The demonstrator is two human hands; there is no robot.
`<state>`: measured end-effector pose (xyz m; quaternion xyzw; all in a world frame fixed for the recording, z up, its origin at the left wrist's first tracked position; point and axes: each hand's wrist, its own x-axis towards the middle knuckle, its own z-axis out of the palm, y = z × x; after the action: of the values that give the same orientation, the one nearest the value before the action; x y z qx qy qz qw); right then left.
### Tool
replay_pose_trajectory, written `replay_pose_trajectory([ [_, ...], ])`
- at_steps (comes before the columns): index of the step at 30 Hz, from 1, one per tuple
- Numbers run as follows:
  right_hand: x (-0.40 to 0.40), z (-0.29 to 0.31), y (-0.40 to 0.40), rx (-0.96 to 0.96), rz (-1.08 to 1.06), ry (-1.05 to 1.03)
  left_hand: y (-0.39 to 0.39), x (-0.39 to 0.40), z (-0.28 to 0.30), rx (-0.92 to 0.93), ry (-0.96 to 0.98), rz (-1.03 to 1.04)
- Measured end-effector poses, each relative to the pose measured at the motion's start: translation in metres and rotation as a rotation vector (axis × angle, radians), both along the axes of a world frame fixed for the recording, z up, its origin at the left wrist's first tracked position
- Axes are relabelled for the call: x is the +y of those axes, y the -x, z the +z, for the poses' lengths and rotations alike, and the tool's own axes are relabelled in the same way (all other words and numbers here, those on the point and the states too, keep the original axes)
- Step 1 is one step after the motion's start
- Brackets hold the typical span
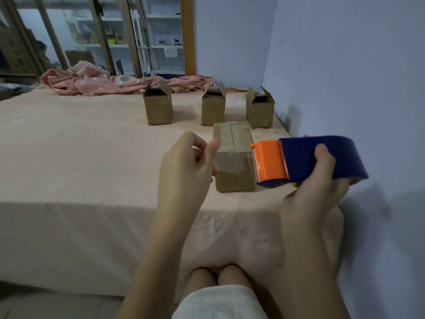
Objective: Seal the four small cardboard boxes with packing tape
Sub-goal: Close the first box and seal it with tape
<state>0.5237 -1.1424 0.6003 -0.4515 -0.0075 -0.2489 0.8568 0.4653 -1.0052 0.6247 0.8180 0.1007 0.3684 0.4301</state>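
A closed small cardboard box (233, 157) stands near the front of the bed, with clear tape along its top seam and down its front face. Behind it, three more small boxes (158, 109) (213, 109) (259, 111) stand in a row with their flaps up. My right hand (315, 194) grips a blue tape dispenser (322, 157), and the dispenser's orange front end (269, 161) sits against the closed box's right side. My left hand (186, 166) is at that box's left side with its fingers loosely curled. Its thumb tip touches the top left edge.
The boxes stand on a bed covered with a pale pink sheet (80, 157). A crumpled pink cloth (92, 81) lies along the far edge. A blue-white wall (345, 77) runs close along the right. My knees (218, 279) are below the bed's front edge.
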Motion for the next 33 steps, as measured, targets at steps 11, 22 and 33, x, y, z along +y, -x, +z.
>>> replay_pose_trajectory([
  [11, 0.026, 0.023, -0.023, -0.126, -0.161, 0.447, -0.042, 0.023, -0.030, 0.060, 0.117, 0.100],
  [22, 0.053, 0.042, -0.047, -0.186, -0.304, 0.978, -0.077, 0.042, -0.044, 0.132, 0.123, 0.109],
  [33, 0.060, 0.045, -0.056, -0.167, -0.334, 1.162, -0.088, 0.047, -0.052, 0.159, 0.187, 0.035],
])
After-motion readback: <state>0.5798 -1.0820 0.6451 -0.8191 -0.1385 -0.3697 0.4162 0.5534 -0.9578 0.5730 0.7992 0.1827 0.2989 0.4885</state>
